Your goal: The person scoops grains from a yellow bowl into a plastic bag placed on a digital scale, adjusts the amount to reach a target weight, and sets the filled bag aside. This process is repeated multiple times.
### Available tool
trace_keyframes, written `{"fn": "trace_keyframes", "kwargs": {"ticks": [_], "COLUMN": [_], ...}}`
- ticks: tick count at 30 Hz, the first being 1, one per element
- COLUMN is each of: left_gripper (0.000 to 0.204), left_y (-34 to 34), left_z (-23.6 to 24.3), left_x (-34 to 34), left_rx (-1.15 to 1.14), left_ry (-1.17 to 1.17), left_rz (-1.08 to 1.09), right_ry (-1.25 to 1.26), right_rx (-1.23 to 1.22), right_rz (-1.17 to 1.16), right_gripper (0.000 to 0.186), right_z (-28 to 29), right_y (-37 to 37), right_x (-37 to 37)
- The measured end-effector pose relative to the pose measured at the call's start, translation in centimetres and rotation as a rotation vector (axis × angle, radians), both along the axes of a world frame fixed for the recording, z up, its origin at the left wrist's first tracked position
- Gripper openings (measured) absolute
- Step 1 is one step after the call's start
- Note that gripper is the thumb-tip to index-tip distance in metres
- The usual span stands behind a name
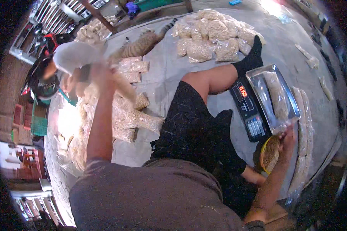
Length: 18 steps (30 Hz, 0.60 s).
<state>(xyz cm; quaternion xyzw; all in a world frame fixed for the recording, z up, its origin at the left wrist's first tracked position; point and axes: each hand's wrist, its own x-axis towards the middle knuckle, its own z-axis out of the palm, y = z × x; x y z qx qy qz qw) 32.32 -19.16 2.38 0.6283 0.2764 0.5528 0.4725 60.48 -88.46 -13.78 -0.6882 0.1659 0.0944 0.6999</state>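
My left hand (104,73) is stretched out to the far left, smeared by motion. A blurred, long clear bag of pale pieces (124,90) is against it; whether the fingers grip it cannot be made out. On the right, my right hand (287,140) is closed on the near end of a filled plastic bag (277,96). That bag lies lengthwise in the metal tray (253,73) of a black digital scale (246,106) with lit red digits. Just beside the right hand stands a yellow-rimmed bowl (271,154) of pale, small pieces.
Filled bags pile up at left (123,119) and far middle (210,34). Long filled bags (302,131) lie right of the scale. A striped cat (140,44) lies on the sheet (158,73). Another person in a white cap (75,56) is at left, partly behind my arm.
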Motion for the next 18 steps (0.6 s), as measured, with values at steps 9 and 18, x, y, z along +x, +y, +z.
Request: {"fn": "trace_keyframes", "kwargs": {"ticks": [9,18], "left_gripper": [0.048,0.076], "left_y": [10.4,-9.4], "left_z": [-11.4,-23.3], "left_x": [-12.4,-0.4], "left_rx": [-0.080,0.614], "left_ry": [0.582,0.923], "left_rz": [0.456,-0.144], "right_ry": [-0.583,-0.407], "right_rx": [-0.301,-0.896], "right_rz": [-0.353,-0.031], "right_gripper": [0.023,0.032], "right_z": [13.9,3.7], "right_y": [0.6,-4.1], "right_x": [-7.5,-8.8]}}
